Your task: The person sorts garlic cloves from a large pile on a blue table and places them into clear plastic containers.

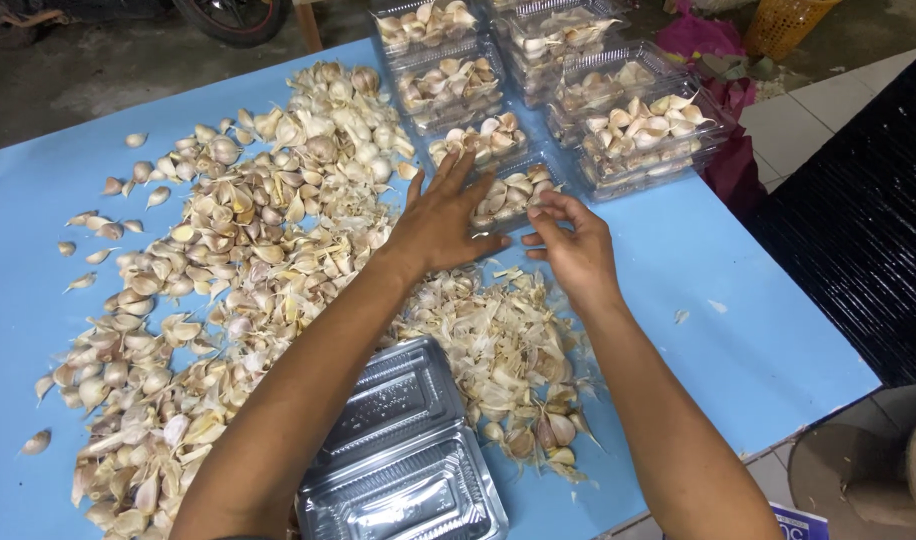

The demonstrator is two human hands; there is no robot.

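Observation:
My left hand (440, 218) lies flat with fingers spread on the lid of a clear plastic box of garlic cloves (513, 190). My right hand (573, 245) touches the box's near right corner with pinched fingertips. Whether the fingers hold anything is unclear. A broad heap of loose garlic cloves (238, 240) spreads over the blue table (738, 340) to my left. A mound of papery garlic skins (508, 350) lies just below both hands.
Several filled clear boxes (638, 125) are stacked at the table's far right. An open empty clear box (403, 450) sits near the front edge. A black woven surface (858, 230), a magenta cloth (703, 40) and a yellow basket (783, 22) lie beyond the table's right edge.

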